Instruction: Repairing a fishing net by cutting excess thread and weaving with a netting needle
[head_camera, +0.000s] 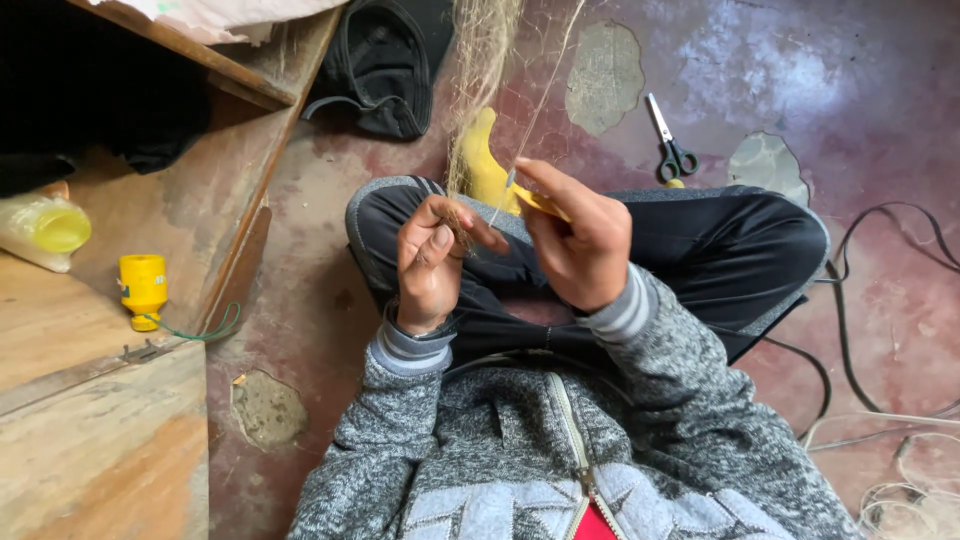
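Note:
I sit cross-legged on a worn reddish floor in black trousers and a grey fleece jacket. My left hand (432, 262) is closed, pinching the lower edge of a fine pale fishing net (478, 70) that hangs down from above. My right hand (578, 240) grips a flat yellow netting needle (540, 202), its tip against a thin line running up from the net. A yellow float (484, 160) lies on the floor just beyond my hands, partly behind the net.
Scissors (668, 145) with black handles lie on the floor ahead. A black bag (385, 65) sits at the top. Wooden steps (110, 400) on the left hold a yellow spool (143, 288) with green cord and a yellow container (45, 230). Cables (850, 330) trail at right.

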